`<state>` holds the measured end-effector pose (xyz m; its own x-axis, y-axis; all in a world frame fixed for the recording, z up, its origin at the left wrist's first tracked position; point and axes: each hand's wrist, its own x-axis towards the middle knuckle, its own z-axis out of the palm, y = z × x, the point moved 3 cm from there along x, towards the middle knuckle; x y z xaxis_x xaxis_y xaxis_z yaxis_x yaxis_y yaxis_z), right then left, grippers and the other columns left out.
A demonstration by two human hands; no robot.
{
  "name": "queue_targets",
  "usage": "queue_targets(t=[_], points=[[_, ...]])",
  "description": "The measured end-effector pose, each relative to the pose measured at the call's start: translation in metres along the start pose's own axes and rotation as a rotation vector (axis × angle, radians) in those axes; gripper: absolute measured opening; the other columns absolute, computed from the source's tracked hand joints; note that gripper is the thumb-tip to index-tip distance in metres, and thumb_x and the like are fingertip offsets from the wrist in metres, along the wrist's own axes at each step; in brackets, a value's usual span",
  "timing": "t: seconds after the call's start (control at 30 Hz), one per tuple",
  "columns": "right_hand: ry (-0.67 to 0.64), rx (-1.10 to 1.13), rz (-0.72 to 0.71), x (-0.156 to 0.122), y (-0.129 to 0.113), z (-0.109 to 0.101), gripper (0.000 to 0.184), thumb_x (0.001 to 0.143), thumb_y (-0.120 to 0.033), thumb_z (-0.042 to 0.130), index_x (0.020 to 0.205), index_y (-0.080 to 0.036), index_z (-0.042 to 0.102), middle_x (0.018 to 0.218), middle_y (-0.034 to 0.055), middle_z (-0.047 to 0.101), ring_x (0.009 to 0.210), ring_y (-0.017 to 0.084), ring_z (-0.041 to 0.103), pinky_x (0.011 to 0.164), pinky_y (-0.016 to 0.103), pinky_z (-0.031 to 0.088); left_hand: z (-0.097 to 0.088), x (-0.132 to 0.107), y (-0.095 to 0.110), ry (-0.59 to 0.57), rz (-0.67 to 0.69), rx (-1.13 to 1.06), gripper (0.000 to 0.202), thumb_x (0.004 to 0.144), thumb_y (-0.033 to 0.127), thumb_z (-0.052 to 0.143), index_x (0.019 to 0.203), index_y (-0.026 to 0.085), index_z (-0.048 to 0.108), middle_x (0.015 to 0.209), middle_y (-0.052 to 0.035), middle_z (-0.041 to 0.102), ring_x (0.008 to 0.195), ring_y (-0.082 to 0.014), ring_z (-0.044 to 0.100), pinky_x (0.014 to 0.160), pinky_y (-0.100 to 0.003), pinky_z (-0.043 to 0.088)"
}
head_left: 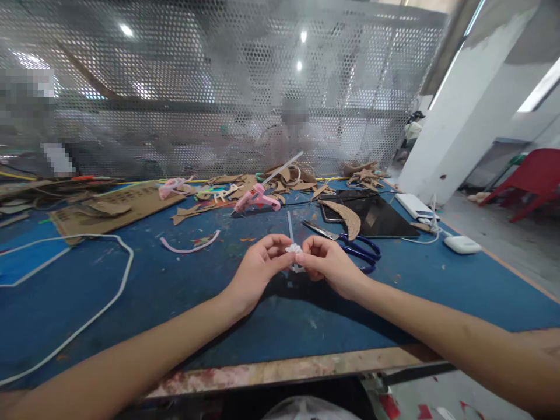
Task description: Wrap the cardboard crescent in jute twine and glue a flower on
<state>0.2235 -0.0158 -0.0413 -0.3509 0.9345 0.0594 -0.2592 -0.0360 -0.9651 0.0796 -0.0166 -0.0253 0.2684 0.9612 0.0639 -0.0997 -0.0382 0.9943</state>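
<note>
My left hand (266,261) and my right hand (329,261) meet above the blue tabletop, both closed on a small white piece (294,249) with a bumpy, flower-like top. Fingertips cover much of it, so its full shape is hidden. Just beyond it, a translucent glue stick (289,224) points away from me; whether it touches the white piece I cannot tell. Scissors with blue handles (361,249) lie right beside my right hand, blades partly open. Farther off, a pink glue gun (256,200) rests on the table with a glue stick in its back.
Cardboard scraps (231,186) line the back below a perforated metal screen (219,87). At right lie a dark tablet (371,214), a curved cardboard piece (345,216), a white power bank (415,207) and a white case (462,244). A white cable (125,274) loops at left, near a pink strip (190,251).
</note>
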Motion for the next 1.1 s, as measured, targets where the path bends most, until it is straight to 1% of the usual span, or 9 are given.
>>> queue_targets(t=[0.13,0.2,0.3,0.4,0.53,0.67,0.8,0.93,1.1], points=[[-0.024,-0.083,-0.024,0.001,-0.003,-0.002,0.031,0.070,-0.042,0.076,0.088,-0.018,0.069,0.059,-0.0040,0.060,0.049,0.007,0.049,0.043,0.017,0.037,-0.009,0.002,0.008,-0.010,0.078,0.158,0.038,0.063,0.027,0.079,0.087,0.020,0.051,0.066,0.0044,0.068,0.061,-0.0119,0.062,0.063,-0.022,0.046],[-0.045,-0.169,-0.024,0.001,-0.005,-0.003,0.033,0.071,-0.042,0.076,0.091,-0.017,0.072,0.061,-0.0018,0.063,0.052,0.009,0.055,0.045,0.020,0.043,-0.013,0.002,0.011,-0.029,0.114,0.244,0.036,0.064,0.025,0.079,0.089,0.020,0.053,0.066,0.0035,0.070,0.060,-0.0129,0.062,0.060,-0.022,0.045],[-0.031,-0.197,-0.007,0.000,-0.006,-0.004,0.032,0.069,-0.042,0.076,0.087,-0.016,0.072,0.061,-0.0004,0.064,0.053,0.011,0.059,0.047,0.021,0.046,-0.015,0.001,0.015,-0.049,0.177,0.357,0.022,0.069,0.026,0.076,0.086,0.019,0.063,0.073,0.0011,0.072,0.066,-0.0144,0.064,0.063,-0.023,0.046],[-0.014,-0.120,0.029,-0.001,-0.006,-0.004,0.029,0.065,-0.039,0.080,0.081,-0.016,0.069,0.064,0.0003,0.066,0.057,0.012,0.063,0.047,0.020,0.048,-0.015,-0.001,0.017,-0.048,0.247,0.439,0.005,0.074,0.024,0.072,0.077,0.020,0.072,0.075,0.0004,0.072,0.071,-0.0146,0.062,0.068,-0.024,0.044],[-0.030,0.000,0.154,-0.001,-0.005,-0.004,0.028,0.063,-0.037,0.081,0.075,-0.016,0.067,0.068,0.0011,0.068,0.061,0.012,0.066,0.047,0.018,0.048,-0.014,-0.002,0.021,-0.066,0.289,0.472,0.004,0.073,0.023,0.072,0.071,0.022,0.076,0.073,0.0004,0.071,0.072,-0.0152,0.060,0.070,-0.025,0.041],[-0.014,0.014,0.152,0.000,-0.005,-0.005,0.027,0.061,-0.034,0.082,0.072,-0.015,0.068,0.063,0.0007,0.067,0.058,0.010,0.064,0.049,0.017,0.048,-0.012,-0.001,0.020,-0.049,0.229,0.406,0.003,0.070,0.024,0.073,0.069,0.021,0.074,0.072,0.0001,0.070,0.071,-0.0153,0.059,0.070,-0.025,0.041],[0.044,-0.013,0.040,0.001,-0.005,-0.004,0.027,0.061,-0.035,0.082,0.072,-0.015,0.068,0.061,-0.0004,0.066,0.056,0.010,0.062,0.052,0.020,0.050,-0.007,0.001,0.010,-0.016,0.085,0.231,0.013,0.071,0.030,0.072,0.070,0.017,0.069,0.066,0.0004,0.065,0.061,-0.0119,0.055,0.061,-0.023,0.041],[0.106,-0.142,-0.081,0.000,-0.006,-0.001,0.027,0.064,-0.039,0.079,0.074,-0.016,0.068,0.062,-0.0006,0.066,0.056,0.011,0.061,0.054,0.024,0.051,-0.003,0.000,0.000,0.003,-0.045,0.052,0.020,0.069,0.033,0.073,0.073,0.015,0.065,0.064,0.0018,0.060,0.056,-0.0084,0.052,0.054,-0.019,0.040],[0.215,-0.340,-0.232,-0.003,-0.011,-0.003,0.020,0.068,-0.035,0.076,0.074,-0.017,0.069,0.071,0.0008,0.068,0.061,0.011,0.058,0.054,0.022,0.045,-0.002,-0.001,-0.003,0.047,-0.079,-0.083,0.027,0.065,0.034,0.079,0.077,0.016,0.062,0.072,0.0031,0.061,0.066,-0.0074,0.057,0.068,-0.019,0.048]])
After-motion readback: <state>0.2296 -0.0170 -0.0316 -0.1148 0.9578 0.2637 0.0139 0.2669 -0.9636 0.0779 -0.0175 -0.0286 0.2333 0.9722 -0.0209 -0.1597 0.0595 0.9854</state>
